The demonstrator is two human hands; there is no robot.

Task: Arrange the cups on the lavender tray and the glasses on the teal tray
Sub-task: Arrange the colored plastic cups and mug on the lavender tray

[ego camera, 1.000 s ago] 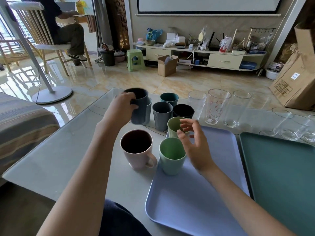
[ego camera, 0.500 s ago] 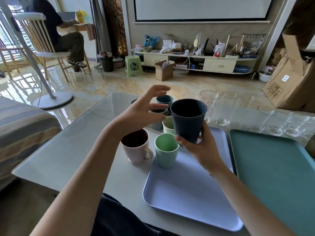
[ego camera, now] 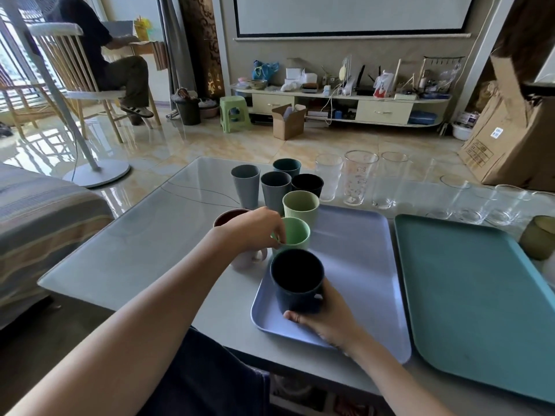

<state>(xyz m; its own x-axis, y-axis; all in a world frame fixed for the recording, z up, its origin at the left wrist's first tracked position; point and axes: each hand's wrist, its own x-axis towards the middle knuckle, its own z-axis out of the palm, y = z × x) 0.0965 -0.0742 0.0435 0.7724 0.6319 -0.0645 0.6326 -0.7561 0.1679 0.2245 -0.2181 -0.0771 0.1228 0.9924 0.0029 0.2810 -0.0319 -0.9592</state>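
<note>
My right hand (ego camera: 327,319) grips a dark navy cup (ego camera: 297,283) that stands on the lavender tray (ego camera: 354,265) near its front left corner. My left hand (ego camera: 249,228) pinches the rim of a mint green cup (ego camera: 295,235) at the tray's left edge and partly hides a pink mug (ego camera: 249,259) beside it. A pale green cup (ego camera: 300,207) stands just behind. Further back are two grey cups (ego camera: 245,184), a black cup (ego camera: 307,183) and a teal cup (ego camera: 286,167). The teal tray (ego camera: 480,295) lies bare on the right.
Three tall clear glasses (ego camera: 359,177) stand behind the lavender tray, and several lower glasses (ego camera: 477,202) behind the teal tray. An olive jar (ego camera: 539,237) sits at the teal tray's right edge. A sofa is to the left. A person sits on a chair far back left.
My right hand brought the navy cup down from the air onto the lavender tray's front left corner. My left hand dropped from open in the air to the mint green cup's rim.
</note>
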